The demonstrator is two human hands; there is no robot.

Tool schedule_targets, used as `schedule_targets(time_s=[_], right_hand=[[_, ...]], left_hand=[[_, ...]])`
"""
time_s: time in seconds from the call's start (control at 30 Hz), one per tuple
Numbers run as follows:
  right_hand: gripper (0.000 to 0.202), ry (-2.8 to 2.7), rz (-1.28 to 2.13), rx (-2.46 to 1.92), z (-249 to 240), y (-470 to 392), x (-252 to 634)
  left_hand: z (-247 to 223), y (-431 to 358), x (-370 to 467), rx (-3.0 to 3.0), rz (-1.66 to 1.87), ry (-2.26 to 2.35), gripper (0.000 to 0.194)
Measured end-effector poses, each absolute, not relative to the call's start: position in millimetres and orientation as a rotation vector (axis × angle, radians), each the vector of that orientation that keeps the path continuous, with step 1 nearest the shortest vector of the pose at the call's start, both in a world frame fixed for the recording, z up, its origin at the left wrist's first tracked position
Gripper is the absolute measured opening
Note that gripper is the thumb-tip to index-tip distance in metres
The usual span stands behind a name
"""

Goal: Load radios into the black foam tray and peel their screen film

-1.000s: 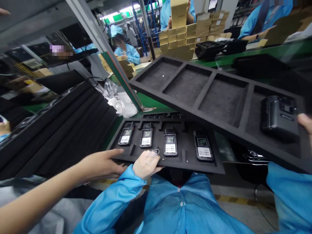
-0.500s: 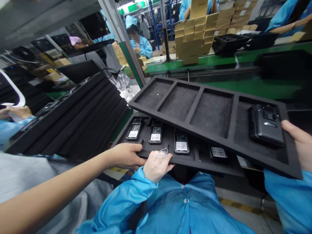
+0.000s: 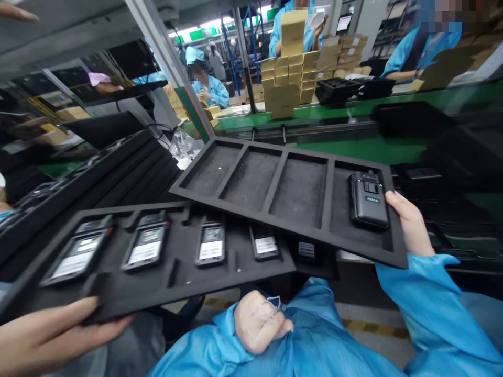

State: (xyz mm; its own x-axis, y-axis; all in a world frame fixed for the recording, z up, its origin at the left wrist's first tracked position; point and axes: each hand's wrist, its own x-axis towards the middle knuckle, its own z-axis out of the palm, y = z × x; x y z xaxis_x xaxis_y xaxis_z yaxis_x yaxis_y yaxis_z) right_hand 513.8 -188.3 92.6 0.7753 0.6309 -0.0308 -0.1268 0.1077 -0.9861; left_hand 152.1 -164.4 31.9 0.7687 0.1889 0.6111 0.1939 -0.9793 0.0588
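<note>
The upper black foam tray [image 3: 298,193] is held at its right near corner by the person's right hand [image 3: 408,228], thumb on top of the rim and the other fingers hidden beneath, so the grip looks like a pinch on the tray edge. Of its four pockets, three lie bare and only the rightmost holds a black device [image 3: 368,199], so by the look of it one of four places is filled.

Beneath and to the left, the lower foam tray [image 3: 157,277] carries radios [image 3: 147,246] face up in its slots; a co-worker's bare hand [image 3: 51,335] grips its near left edge. The person's left hand [image 3: 259,322] is curled loosely against the blue coat, touching neither tray; whether it holds anything I cannot tell.

Far off, stacked cardboard boxes [image 3: 285,78] stand on the green conveyor [image 3: 353,107].
</note>
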Motion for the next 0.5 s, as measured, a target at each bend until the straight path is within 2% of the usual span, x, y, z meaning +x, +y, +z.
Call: schedule_targets(time_s=[0.13, 0.33, 0.5], right_hand=[[0.042, -0.434, 0.623, -1.348, 91.8, -201.2, 516.8], [0.036, -0.224, 0.677, -1.442, 76.0, -223.6, 518.8], [0.034, -0.275, 0.313, -1.651, 58.3, -236.5, 524.7]], left_hand=[[16.7, -164.1, 170.0, -3.042, -1.167, -0.253, 0.028], [26.1, -159.7, 176.0, -3.387, -1.012, -0.785, 0.026], [32.1, -151.4, 164.7, -3.235, -1.150, -1.288, 0.023]])
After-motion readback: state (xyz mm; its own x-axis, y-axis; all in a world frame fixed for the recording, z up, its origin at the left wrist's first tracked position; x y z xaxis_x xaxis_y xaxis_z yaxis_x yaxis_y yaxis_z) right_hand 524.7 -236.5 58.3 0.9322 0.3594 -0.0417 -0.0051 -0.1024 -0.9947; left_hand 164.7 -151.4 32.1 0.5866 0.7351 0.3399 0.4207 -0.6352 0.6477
